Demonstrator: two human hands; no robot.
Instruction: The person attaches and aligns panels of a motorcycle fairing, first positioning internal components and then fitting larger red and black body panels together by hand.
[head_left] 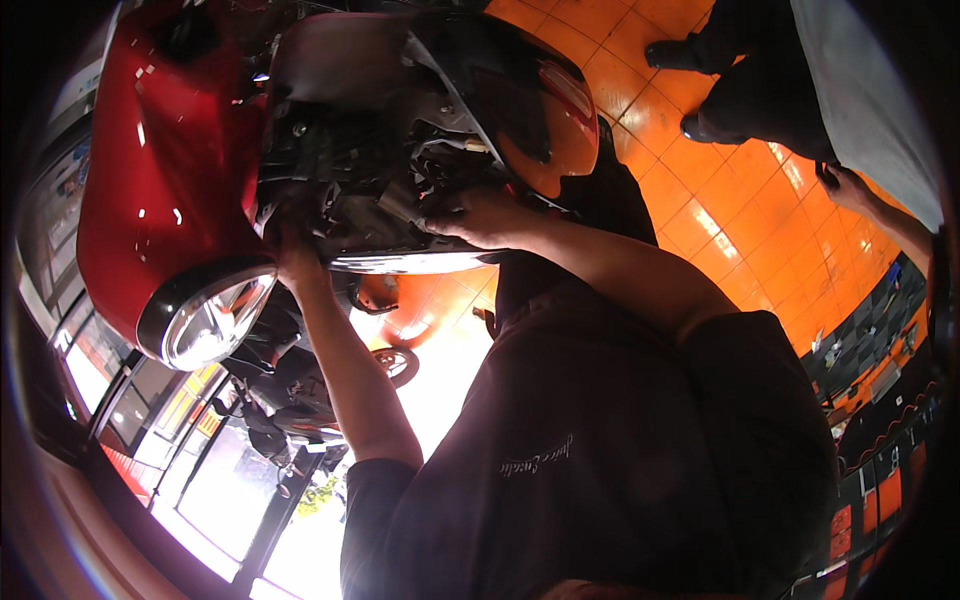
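A red vehicle body (160, 180) with a clear headlight (217, 318) fills the upper left. Beside it gapes a dark opening with several mechanical parts and cables, and a grey block-like part (400, 203) in it. My left hand (292, 255) reaches into the shadow at the opening's near left edge, next to the headlight; its fingers are hidden. Over the opening's near right side, my right hand (478, 218) has its fingers bent together by the grey part. What they grip is too dark to make out. A glossy dark panel (520, 95) stands beyond that hand.
Orange floor tiles (690, 190) lie to the right, where another person's dark shoes (680, 55) and hand (850, 188) show. Under my arms, a parked motorcycle (290, 385) stands by bright glass doors. Tools and parts (880, 370) lie at the far right.
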